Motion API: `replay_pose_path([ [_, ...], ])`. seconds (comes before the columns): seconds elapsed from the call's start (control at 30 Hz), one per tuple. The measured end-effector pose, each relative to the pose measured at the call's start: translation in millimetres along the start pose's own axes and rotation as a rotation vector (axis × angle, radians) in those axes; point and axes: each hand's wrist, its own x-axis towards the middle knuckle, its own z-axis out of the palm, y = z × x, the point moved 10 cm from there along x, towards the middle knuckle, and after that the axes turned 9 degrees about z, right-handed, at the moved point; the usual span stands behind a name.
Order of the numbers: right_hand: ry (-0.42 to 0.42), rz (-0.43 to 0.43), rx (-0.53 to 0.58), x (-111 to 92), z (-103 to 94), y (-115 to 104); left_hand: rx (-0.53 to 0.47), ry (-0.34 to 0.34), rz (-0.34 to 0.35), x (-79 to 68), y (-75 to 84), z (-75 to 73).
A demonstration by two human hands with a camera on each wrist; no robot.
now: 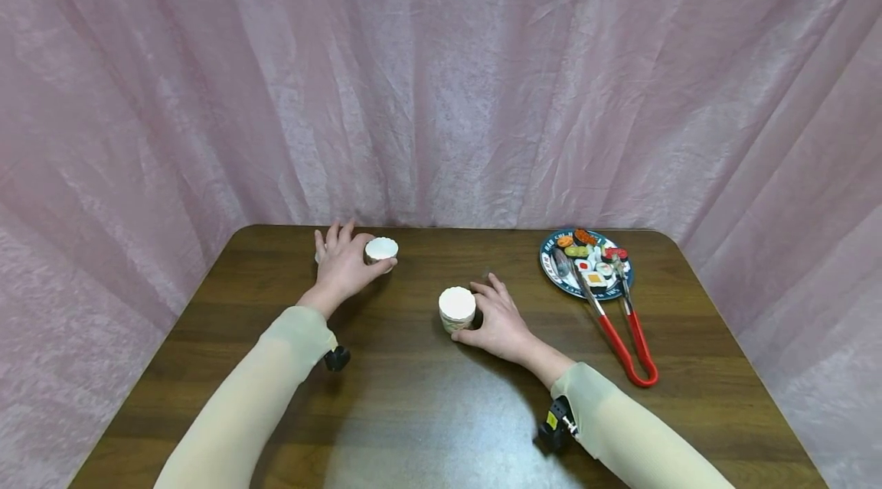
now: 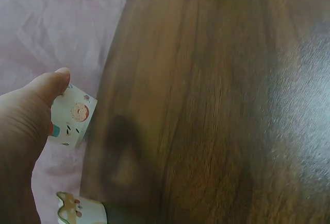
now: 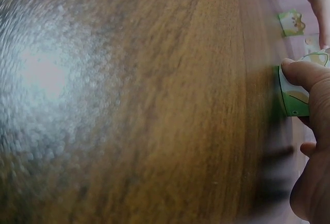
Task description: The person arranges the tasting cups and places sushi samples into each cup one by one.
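Toward the back left, my left hand [image 1: 342, 263] holds a small white paper baking cup [image 1: 382, 247] between thumb and fingers. Cookie prints decorate its side [image 2: 77, 113], and its scalloped rim faces up. Another printed paper cup [image 2: 85, 211] with a wavy rim stands on the far side of this hand, mostly hidden in the head view. Near the middle of the table, my right hand [image 1: 501, 327] grips a green and white paper baking cup [image 1: 457, 309] by its sides, thumb at the near side. Its green lower part [image 3: 295, 105] shows in the right wrist view, close over the wood.
A blue-rimmed plate [image 1: 549, 268] with several toy-like sushi pieces sits at the back right. Red-handled tongs [image 1: 623, 347] lie with their tips over it. Pink curtains [image 1: 441, 83] hang right behind the brown wooden table [image 1: 413, 397].
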Motion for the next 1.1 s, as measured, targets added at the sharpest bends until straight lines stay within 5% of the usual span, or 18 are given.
replay_pose_path([
  [0.47,-0.023,0.010,-0.006,2,4.9,3,0.046,-0.053,-0.052,4.9,-21.0,14.2],
  [1.1,-0.018,0.007,0.002,2,3.8,4,0.047,-0.076,-0.084,4.1,-27.3,16.4],
])
